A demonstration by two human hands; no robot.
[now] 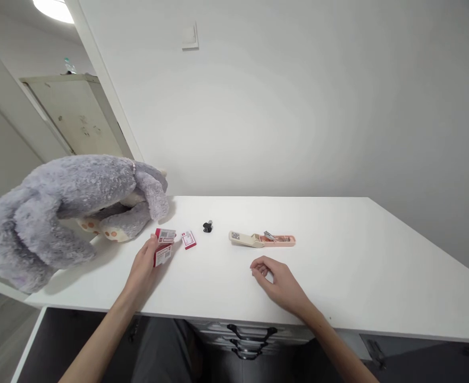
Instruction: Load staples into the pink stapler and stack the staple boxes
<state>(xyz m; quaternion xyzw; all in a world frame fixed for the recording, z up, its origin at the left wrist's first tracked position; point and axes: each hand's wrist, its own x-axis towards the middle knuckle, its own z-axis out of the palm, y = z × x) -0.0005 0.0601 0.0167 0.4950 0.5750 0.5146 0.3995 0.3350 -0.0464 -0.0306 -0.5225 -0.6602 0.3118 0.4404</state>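
My left hand (143, 265) is closed on two small red-and-white boxes (165, 247) with printed labels, held just above the tabletop at the left. To the right of them lies a similar small box (189, 239). Further right is a small black object with a metal part (208, 226), perhaps a staple remover. A cream-and-pink stapler (262, 240) lies opened out, its metal part raised near the middle. My right hand (273, 279) rests on the table in front of the stapler, apart from it. Its fingers are curled, with thumb and index close together; anything between them is hidden.
A large grey plush toy (78, 197) leans over the left end of the white table (358, 266). Behind the table stands a white wall with a light switch (190, 37). Drawers with black handles (252, 333) are below the front edge. A cabinet (78, 114) stands back left.
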